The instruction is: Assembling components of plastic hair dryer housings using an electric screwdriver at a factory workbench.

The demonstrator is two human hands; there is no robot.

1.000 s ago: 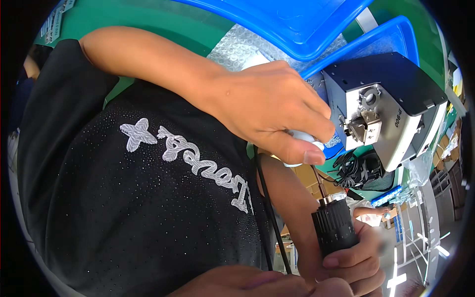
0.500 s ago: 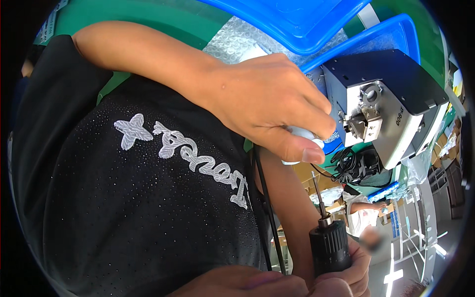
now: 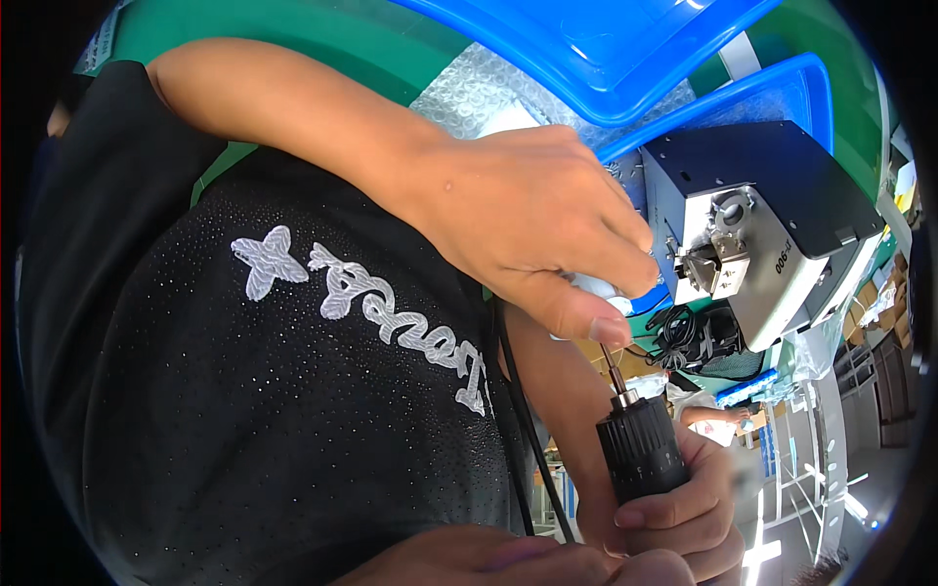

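Note:
My left hand (image 3: 547,215) reaches in from the upper left with its back turned up. Its thumb and curled fingers pinch a smooth, rounded white part (image 3: 592,286), mostly hidden inside the grip. Below it, my right hand (image 3: 689,523) wraps around a black electric screwdriver (image 3: 640,449) with a ribbed collar. The screwdriver points upward, and its thin metal bit (image 3: 613,369) runs up to the left thumb. The bit's tip is hidden there, so I cannot tell whether it touches the white part.
A black and silver boxy machine (image 3: 772,234), which looks like a screw feeder, stands right of my left hand. Blue bins (image 3: 625,107) and bubble wrap (image 3: 459,88) lie above. Black cables (image 3: 674,337) bunch below the machine. Another person's arm (image 3: 713,414) shows farther off.
My right hand has brought the screwdriver up and slightly left, so its tip has gone from in view to hidden at the left thumb. My left hand keeps its pinch, slightly lower.

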